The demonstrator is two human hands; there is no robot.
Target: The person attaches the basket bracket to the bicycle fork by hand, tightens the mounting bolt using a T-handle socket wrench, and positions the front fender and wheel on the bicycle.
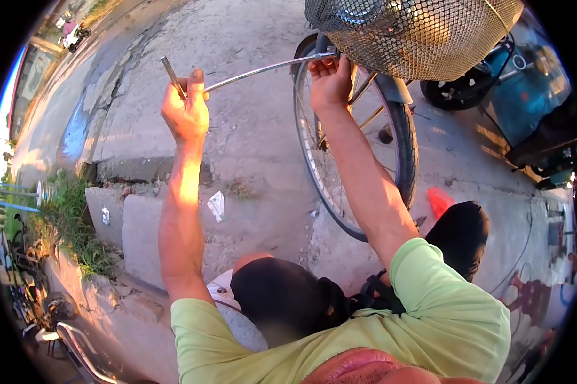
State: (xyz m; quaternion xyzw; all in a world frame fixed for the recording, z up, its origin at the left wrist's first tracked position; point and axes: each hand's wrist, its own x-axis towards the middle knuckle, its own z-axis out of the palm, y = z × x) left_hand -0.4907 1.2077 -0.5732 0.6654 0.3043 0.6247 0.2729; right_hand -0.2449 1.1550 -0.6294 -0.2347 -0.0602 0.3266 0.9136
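My left hand (187, 110) is closed around the crossbar of a T-handle socket wrench (256, 69). One end of the bar sticks up past the fingers, and the long silvery shaft looks curved in this lens. At its far end, my right hand (332, 83) has its fingers around the tip, just below the wire mesh basket (423, 35) of a bicycle. What the tip meets is hidden by the fingers and basket. The bicycle's front wheel (311, 160) stands beneath, partly behind my right forearm.
Right of the bicycle stands a teal vehicle (525, 77) with dark parts. A red scrap (439, 201) lies near my knee, a white wrapper (217, 206) on the concrete. Concrete blocks (141, 230) and grass (77, 217) edge the left; more bikes are at lower left.
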